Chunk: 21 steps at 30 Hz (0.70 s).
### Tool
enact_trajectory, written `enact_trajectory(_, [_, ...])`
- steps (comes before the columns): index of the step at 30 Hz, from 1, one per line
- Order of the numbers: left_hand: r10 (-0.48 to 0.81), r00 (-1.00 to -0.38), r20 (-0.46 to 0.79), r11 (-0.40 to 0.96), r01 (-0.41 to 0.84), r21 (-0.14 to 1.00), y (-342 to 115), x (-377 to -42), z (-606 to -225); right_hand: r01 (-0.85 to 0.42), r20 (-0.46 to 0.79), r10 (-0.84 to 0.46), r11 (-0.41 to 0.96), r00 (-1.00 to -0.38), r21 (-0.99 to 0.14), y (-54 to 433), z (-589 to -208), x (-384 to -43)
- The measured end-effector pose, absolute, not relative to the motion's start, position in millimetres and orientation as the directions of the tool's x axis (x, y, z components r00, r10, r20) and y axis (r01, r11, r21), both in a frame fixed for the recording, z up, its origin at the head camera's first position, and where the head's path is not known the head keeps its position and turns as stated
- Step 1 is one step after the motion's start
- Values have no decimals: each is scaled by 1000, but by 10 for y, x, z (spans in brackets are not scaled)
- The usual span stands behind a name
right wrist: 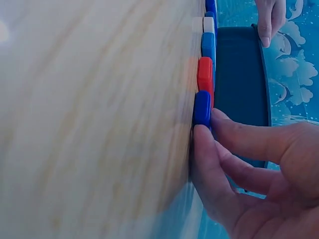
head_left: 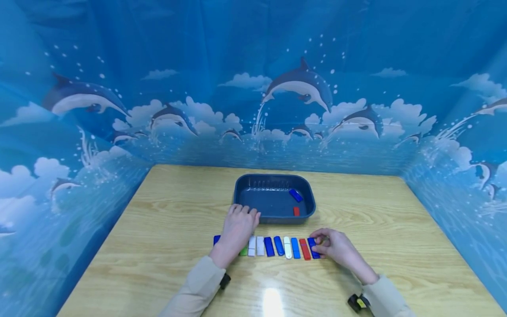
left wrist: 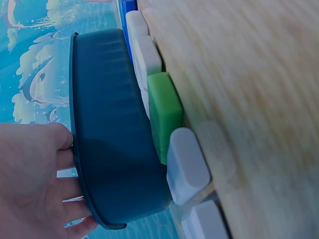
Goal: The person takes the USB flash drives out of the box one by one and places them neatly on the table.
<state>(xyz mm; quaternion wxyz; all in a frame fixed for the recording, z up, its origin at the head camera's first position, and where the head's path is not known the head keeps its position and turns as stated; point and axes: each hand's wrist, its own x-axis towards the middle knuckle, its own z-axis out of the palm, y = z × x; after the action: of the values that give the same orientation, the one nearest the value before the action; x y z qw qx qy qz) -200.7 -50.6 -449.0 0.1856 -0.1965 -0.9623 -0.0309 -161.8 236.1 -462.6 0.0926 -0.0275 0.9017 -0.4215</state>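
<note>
A row of USB sticks lies on the table before a dark blue plastic bin (head_left: 241, 187). At the row's right end, my right hand (head_left: 336, 248) pinches a dark blue USB stick (right wrist: 202, 107) between thumb and finger. Beside it is a red USB stick (head_left: 305, 249). My left hand (head_left: 239, 222) holds the bin's rim at its front left, fingers bent at the edge. Below that hand stand a green USB stick (left wrist: 166, 112) and a white USB stick (left wrist: 187, 167). The left wrist hides part of the row in the head view.
Inside the bin lie a blue USB stick (head_left: 295, 195) and a red USB stick (head_left: 296, 211). The wooden table (head_left: 178, 193) is bordered by a blue dolphin-print curtain (head_left: 198, 57) behind and at both sides. Each wrist wears a black strap device (head_left: 356, 303).
</note>
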Motion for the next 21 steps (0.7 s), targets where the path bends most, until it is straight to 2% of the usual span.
enact_trajectory(7, [364, -861, 355, 922, 387, -8, -499, -2016, -4488, -16, -85, -107, 708, -991, -706, 2396, -4581, -1660])
enact_trajectory(13, [364, -861, 356, 922, 388, -5, -497, -2011, -4481, -126, 84, -93, 736, -992, -665, 2436, -4464, -1718])
enact_trajectory(21, [369, -847, 383, 920, 392, -20, -505, -2005, -4488, -242, 279, -78, 745, -957, -621, 2299, -4244, -1890])
